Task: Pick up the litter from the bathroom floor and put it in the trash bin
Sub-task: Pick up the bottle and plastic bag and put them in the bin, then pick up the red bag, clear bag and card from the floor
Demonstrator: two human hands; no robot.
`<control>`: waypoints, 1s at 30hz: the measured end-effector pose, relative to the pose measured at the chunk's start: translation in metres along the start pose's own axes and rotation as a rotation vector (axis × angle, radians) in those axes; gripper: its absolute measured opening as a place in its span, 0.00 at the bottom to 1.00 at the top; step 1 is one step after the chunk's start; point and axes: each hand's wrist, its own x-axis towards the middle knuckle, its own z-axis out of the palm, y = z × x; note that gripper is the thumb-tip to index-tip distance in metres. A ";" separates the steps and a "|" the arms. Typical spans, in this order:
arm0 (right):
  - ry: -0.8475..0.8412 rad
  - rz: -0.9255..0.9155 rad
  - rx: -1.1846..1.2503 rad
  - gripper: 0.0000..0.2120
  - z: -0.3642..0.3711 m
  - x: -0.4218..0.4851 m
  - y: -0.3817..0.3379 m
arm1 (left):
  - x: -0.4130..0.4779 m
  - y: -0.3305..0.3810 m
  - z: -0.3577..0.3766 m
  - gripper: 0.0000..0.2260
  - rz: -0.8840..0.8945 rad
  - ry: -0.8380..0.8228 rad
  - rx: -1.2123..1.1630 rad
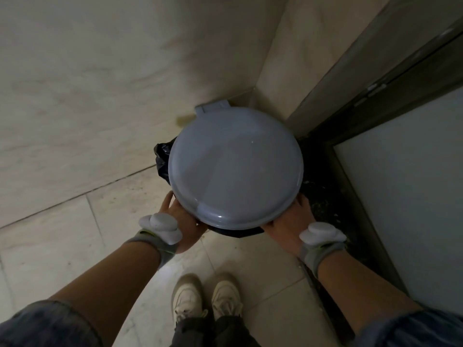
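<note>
Against the corner wall, left hand [184,222] and right hand [288,225] clasp the trash bin [235,169], fingers wrapped round its sides. Judged light, rigid plastic; the smooth lid may slip, so hold below the rim.

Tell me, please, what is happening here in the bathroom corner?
A person stands over a round grey plastic trash bin in the tiled corner, gripping its sides with the left hand and right hand. The flat lid is shut, a black bin liner sticks out beneath it, and no litter shows on the floor.
</note>
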 end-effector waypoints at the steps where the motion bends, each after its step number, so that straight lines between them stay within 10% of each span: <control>1: -0.041 0.023 -0.002 0.18 -0.003 -0.004 0.000 | -0.006 -0.001 -0.001 0.22 -0.017 -0.008 0.057; 9: -0.090 0.329 0.127 0.28 -0.009 -0.022 -0.009 | -0.039 0.014 -0.005 0.39 -0.233 -0.119 -0.099; 19: -0.137 -0.031 -0.045 0.29 -0.053 -0.031 -0.105 | -0.110 -0.005 -0.047 0.31 -0.204 -0.023 -0.218; 30: -0.228 -0.424 -0.233 0.34 -0.101 -0.052 -0.250 | -0.262 -0.067 -0.074 0.31 -0.557 0.202 -0.521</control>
